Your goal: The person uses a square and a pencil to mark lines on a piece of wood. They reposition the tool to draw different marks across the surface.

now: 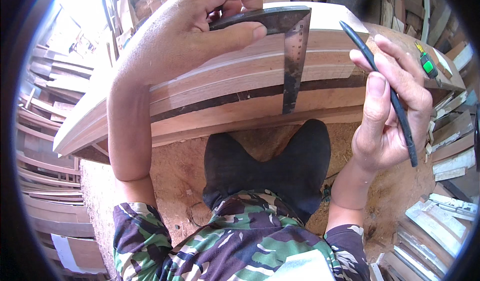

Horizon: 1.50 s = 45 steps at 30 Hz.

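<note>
My left hand (pixel 195 36) is closed on the dark stock of a try square (pixel 293 71), thumb along its near side. The marked metal blade points down toward me across the edges of several pale wooden boards (pixel 330 56), stacked on the bench. My right hand (pixel 392 101) holds a thin black pencil (pixel 397 106) between thumb and fingers, raised at the right end of the boards. The pencil's upper tip is tilted toward the stack and looks apart from it.
A green and black tape measure (pixel 428 65) lies on the bench (pixel 410 46) at the right. Wooden strips (pixel 55 156) are piled at the left, with more offcuts (pixel 435 226) at the lower right. Brown dust-covered ground (pixel 182 173) surrounds my legs.
</note>
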Tool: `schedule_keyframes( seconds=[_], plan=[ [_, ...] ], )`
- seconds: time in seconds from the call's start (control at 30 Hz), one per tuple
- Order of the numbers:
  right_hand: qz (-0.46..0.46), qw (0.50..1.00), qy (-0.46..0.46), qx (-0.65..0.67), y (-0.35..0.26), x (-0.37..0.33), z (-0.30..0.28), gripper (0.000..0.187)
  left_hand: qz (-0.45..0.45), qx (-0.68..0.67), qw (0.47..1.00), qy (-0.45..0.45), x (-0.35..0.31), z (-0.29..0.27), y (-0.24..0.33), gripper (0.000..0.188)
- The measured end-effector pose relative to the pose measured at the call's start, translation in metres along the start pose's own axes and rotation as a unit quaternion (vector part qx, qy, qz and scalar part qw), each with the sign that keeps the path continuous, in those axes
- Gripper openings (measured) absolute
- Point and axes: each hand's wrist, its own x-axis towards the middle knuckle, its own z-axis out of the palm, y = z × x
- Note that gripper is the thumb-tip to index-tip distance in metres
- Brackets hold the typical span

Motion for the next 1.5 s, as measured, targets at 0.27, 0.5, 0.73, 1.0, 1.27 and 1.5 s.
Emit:
schedule_keyframes(
  seconds=[0.27,0.5,0.73,1.0,1.27,1.5],
  plan=[
    [0.07,0.99,0.09,0.083,0.007,-0.035,0.002,0.019,-0.032,-0.01,0.999,0.011,0.001,0.006,0.005,0.02],
    [0.069,0.993,0.073,0.069,0.006,-0.043,0.008,0.021,-0.041,-0.018,0.999,0.007,0.001,0.009,0.005,0.021],
    [-0.018,0.998,0.005,-0.061,0.006,-0.039,0.023,0.024,-0.03,-0.006,0.999,0.018,0.001,0.005,0.011,0.019],
    [0.013,0.992,-0.041,-0.118,-0.012,-0.059,0.014,0.029,-0.01,-0.093,0.996,0.005,0.002,0.01,-0.021,0.021],
    [0.038,0.986,-0.099,-0.129,-0.023,-0.065,-0.002,0.018,-0.005,-0.01,1.0,0.018,0.0,0.01,-0.003,0.023],
    [0.005,0.996,-0.071,-0.047,-0.001,0.011,0.003,0.018,-0.05,0.006,0.999,-0.005,0.001,0.003,0.006,0.026]
  ],
)
